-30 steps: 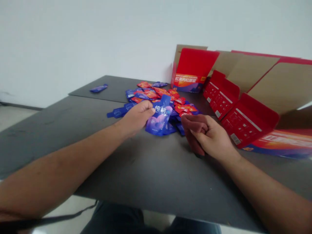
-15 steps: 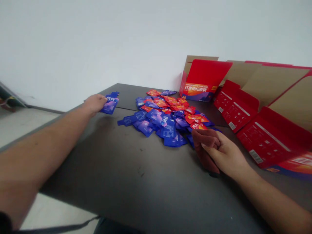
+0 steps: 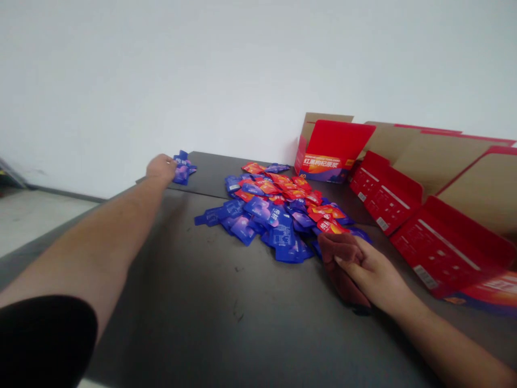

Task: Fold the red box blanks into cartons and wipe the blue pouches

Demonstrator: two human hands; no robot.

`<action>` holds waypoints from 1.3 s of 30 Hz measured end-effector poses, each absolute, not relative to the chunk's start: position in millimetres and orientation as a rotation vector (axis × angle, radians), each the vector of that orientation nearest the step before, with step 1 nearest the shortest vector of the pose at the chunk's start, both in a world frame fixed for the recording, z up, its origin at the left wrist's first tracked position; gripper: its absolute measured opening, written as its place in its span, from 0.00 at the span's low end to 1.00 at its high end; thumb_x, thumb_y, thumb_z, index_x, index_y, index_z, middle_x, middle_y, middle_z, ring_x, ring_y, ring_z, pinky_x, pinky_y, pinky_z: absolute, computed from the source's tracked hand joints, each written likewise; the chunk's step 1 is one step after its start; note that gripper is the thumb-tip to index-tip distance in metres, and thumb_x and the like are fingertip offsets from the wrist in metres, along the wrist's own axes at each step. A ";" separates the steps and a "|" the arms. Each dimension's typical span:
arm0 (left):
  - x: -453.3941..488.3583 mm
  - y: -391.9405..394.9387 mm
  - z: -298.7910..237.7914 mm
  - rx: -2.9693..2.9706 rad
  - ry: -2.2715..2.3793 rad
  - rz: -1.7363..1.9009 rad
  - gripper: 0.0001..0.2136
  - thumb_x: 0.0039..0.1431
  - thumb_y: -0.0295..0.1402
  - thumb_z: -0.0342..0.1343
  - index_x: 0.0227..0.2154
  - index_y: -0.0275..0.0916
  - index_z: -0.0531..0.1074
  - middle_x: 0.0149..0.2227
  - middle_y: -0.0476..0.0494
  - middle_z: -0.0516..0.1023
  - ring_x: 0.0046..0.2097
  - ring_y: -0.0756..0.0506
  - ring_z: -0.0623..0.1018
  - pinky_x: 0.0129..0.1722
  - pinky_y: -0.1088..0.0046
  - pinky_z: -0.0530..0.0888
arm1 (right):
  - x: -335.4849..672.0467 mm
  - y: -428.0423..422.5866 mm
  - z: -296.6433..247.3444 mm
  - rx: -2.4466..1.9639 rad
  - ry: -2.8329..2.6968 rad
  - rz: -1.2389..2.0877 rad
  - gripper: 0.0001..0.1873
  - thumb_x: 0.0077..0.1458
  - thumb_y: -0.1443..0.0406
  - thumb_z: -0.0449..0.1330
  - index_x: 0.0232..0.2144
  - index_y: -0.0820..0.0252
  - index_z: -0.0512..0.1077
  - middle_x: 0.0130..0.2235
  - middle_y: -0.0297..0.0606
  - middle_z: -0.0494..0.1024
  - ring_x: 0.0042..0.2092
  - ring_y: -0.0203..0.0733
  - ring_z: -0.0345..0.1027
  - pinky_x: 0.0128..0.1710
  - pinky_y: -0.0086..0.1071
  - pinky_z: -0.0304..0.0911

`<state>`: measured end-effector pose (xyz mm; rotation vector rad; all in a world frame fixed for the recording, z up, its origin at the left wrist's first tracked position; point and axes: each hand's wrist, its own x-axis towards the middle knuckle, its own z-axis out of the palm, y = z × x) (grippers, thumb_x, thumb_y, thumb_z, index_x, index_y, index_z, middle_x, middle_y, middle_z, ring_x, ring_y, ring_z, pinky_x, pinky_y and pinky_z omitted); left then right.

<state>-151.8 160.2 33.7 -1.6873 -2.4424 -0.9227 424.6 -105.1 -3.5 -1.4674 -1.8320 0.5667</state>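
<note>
My left hand (image 3: 161,168) is stretched out to the far left part of the table, its fingers closed on the edge of a blue pouch (image 3: 181,169) with purple print. Another blue pouch partly shows behind that one. On the right, my right hand (image 3: 377,272) grips a folded brown cloth (image 3: 341,264) just above the tabletop, at the near right edge of the pile. Blue pouches (image 3: 278,229) make up the front of this pile, and red-orange pouches (image 3: 288,186) lie mostly at its back and right.
A red printed box (image 3: 323,161) with its lid flap raised stands at the back. More red boxes (image 3: 448,245) with open cardboard flaps line the right side. All rest on a dark grey table (image 3: 194,302), against a white wall (image 3: 226,75).
My left hand has reached farther out with the blue pouch, toward the table's far left corner. My right hand keeps its grip on the cloth. The view has tilted up slightly.
</note>
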 end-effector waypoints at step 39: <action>-61.7 42.1 10.8 -2.448 -2.240 -0.011 0.35 0.47 0.53 0.67 0.56 0.41 0.84 0.44 0.37 0.89 0.47 0.33 0.87 0.45 0.65 0.77 | 418.5 -106.3 -4.7 -1.199 -1.986 0.535 0.25 0.62 0.65 0.63 0.60 0.51 0.81 0.56 0.38 0.88 0.54 0.48 0.83 0.59 0.41 0.74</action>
